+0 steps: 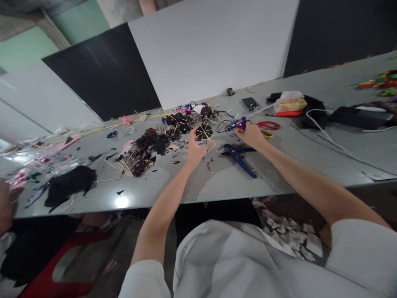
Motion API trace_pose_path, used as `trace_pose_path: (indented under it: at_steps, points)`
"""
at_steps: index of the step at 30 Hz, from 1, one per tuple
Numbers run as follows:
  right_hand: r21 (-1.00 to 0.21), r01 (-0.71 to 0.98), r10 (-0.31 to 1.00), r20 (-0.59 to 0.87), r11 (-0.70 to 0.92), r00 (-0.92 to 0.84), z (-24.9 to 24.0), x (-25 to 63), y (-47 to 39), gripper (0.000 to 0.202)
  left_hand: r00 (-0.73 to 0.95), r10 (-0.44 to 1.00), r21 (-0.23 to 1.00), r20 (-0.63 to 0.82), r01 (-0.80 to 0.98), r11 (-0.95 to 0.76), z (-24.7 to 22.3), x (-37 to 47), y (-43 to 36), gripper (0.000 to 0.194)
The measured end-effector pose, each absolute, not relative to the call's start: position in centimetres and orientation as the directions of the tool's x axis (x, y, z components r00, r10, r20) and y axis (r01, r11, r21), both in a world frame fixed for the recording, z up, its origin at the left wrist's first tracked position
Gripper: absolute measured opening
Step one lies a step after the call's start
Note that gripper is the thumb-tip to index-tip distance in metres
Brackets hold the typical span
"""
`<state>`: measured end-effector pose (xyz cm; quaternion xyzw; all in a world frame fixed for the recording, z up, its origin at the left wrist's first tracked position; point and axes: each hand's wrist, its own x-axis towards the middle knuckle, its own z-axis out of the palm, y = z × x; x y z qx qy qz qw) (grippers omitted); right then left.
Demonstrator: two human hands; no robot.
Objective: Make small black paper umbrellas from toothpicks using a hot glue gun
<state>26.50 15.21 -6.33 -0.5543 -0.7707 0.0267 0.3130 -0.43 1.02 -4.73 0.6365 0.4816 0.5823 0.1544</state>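
Note:
My left hand [197, 150] holds a small dark disc [204, 131] with thin pale sticks between its thumb and fingers, above the grey table. To its right, my right hand [250, 134] is wrapped round a blue glue gun [236, 124] with a small red light, whose nozzle points left toward the disc. Blue pliers [237, 159] lie on the table just below the glue gun. Left of my left hand is a heap of dark textured pieces [149, 147] with loose sticks [124, 164] and black scraps.
Red-handled scissors [269, 125] lie right of my right hand. A phone [249, 103], a tissue pack [290, 103] and white cables [335, 145] are farther right. Black cloth [71, 185] lies at left, near another person's arm [4, 205]. Upright panels [214, 49] stand behind.

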Motion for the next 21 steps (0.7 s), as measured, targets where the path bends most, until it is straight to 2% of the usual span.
trace_pose_path:
  at_steps: [15,21]
  points:
    - [-0.278,0.894,0.886,0.409,0.350,-0.220,-6.71,26.28,15.30,0.042,-0.124,0.806,0.775,0.579,0.390,-0.497,-4.66,-0.23,1.11,0.108]
    - [-0.314,0.868,0.883,0.400,0.384,-0.247,-7.12,26.42,15.56,0.047,-0.143,0.805,0.777,0.575,0.404,-0.483,-4.51,-0.14,1.09,0.103]
